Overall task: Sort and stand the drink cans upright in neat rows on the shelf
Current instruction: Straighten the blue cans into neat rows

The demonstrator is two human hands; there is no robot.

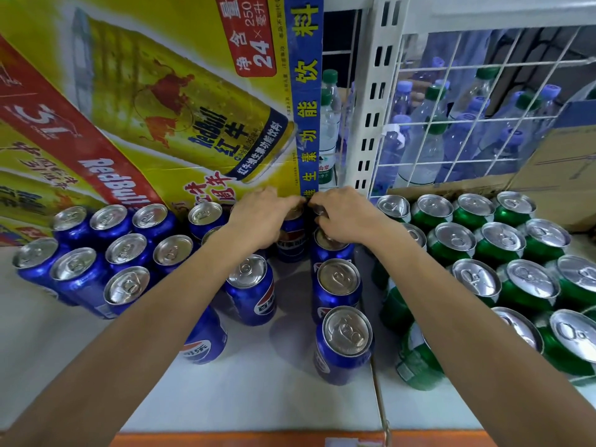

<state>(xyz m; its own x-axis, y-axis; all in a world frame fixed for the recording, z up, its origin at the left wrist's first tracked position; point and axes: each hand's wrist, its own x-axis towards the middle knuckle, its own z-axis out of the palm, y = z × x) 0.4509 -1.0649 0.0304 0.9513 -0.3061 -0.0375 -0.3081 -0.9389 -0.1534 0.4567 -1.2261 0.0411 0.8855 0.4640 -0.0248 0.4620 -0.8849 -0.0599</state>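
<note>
Currently our left hand (262,217) grips an upright Pepsi can (292,237) from above, right hand (345,215) the neighbouring can (320,210); axes vertical. Behind: Red Bull carton (154,91), "24 × 250".

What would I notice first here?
The big yellow box at the back left. Below it stand shiny blue cans on the left and green cans on the right. In the middle, the left hand and right hand each grip one.
</note>
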